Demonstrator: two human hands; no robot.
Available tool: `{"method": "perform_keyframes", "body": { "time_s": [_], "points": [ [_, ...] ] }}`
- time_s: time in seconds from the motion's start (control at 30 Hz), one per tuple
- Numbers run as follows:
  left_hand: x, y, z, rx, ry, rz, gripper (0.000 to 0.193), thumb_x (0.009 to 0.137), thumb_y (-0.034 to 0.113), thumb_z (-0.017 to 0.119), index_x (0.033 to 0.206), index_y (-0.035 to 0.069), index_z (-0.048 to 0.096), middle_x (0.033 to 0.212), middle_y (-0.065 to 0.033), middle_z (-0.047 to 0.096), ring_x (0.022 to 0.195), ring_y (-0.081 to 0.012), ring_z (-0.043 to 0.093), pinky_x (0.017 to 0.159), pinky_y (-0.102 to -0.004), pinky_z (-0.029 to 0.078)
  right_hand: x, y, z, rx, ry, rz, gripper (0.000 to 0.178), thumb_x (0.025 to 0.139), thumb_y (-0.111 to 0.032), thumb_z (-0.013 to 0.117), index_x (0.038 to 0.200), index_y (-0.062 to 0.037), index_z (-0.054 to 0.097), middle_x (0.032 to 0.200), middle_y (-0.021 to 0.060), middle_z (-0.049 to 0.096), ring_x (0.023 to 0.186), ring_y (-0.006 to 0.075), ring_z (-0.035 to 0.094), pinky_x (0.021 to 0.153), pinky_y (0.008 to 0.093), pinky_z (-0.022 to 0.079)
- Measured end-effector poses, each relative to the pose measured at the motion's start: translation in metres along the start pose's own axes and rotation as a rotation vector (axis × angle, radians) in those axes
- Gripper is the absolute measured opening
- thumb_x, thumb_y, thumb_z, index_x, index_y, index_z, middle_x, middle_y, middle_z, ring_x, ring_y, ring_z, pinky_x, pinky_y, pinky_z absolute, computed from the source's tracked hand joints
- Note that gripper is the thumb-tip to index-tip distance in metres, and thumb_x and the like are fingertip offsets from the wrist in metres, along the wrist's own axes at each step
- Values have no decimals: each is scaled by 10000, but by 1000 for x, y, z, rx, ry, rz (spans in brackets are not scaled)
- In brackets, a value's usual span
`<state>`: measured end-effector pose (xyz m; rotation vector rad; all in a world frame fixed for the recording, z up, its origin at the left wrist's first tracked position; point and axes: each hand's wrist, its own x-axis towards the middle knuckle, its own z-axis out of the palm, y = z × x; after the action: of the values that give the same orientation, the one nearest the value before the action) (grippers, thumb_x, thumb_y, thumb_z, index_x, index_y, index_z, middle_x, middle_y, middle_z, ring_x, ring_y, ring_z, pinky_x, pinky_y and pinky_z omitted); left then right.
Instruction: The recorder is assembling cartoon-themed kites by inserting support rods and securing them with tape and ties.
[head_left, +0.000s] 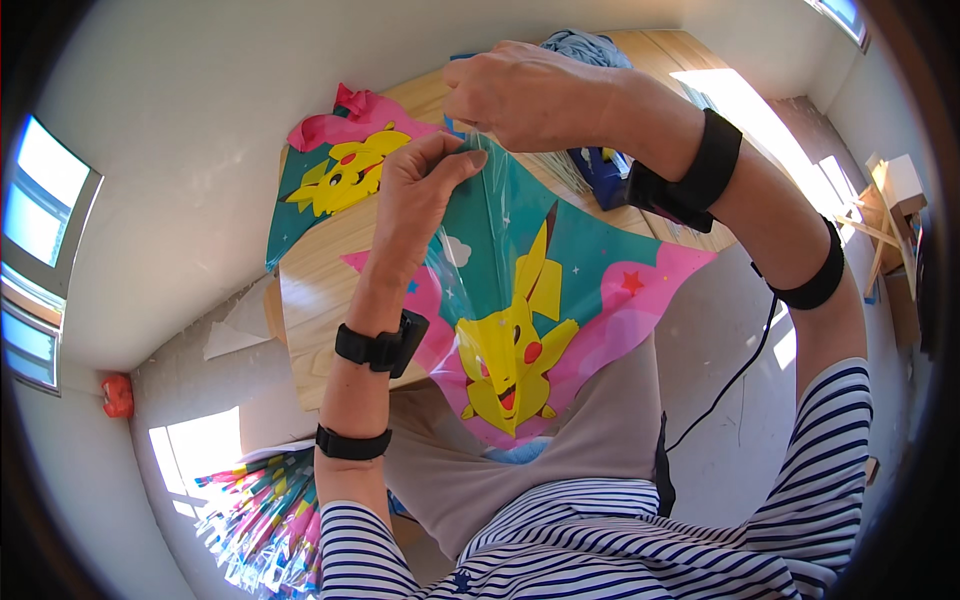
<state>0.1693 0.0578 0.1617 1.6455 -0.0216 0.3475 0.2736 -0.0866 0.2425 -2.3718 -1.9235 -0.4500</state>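
Between both hands hangs a teal-and-pink kite (520, 300) printed with a yellow cartoon.

Second kite (340, 170) beside hands; tabletop (315, 290) free

Centre frame: kite (545, 300), teal and pink, yellow cartoon figure. Upper left: second kite (340, 165), same colours. Lower frame: sleeves (830, 470), navy-white stripes. Wristbands (378, 345) black. Table (315, 300) light wood.

Left hand (415, 195), right hand (520, 95) raised, fingers pinched.
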Motion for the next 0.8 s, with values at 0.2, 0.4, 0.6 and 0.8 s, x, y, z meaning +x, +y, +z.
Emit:
{"method": "perform_keyframes", "body": {
  "time_s": [0.2, 0.4, 0.6, 0.8],
  "points": [
    [-3, 1, 4, -4, -21, 14, 60, 875, 75, 664, 836, 35, 685, 726, 43, 628, 684, -16, 532, 665, -190, 425, -1, -2, -25, 185, -127, 172, 190, 840, -169, 671, 877, 15, 700, 871, 156, 670, 825, 327, 674, 721, 390, 518],
    [-4, 2, -6, -37, -49, 14, 49, 866, 49, 668, 862, 7, 693, 735, 43, 616, 685, -19, 505, 645, -197, 421, -1, 13, -20, 549, -121, 329, 303, 897, -300, 674, 1038, -40, 736, 903, 121, 698, 827, 222, 707, 769, 364, 534],
    [-19, 4, -1, -12, -55, -36, 53, 873, 76, 691, 860, 26, 698, 745, 35, 635, 682, -21, 537, 637, -189, 426, -17, 26, 6, 905, 526, 382, 388, 879, -344, 695, 1066, -5, 726, 886, 88, 705, 796, 161, 647, 802, 306, 508],
    [-25, 2, -4, -102, -51, -10, 60, 887, 102, 700, 889, 42, 704, 778, 26, 663, 717, -24, 567, 663, -187, 431, -60, -20, 57, 1440, 226, 488, 330, 845, -157, 744, 1096, 46, 679, 957, 64, 699, 932, 114, 662, 884, 252, 504]
  ]
}}
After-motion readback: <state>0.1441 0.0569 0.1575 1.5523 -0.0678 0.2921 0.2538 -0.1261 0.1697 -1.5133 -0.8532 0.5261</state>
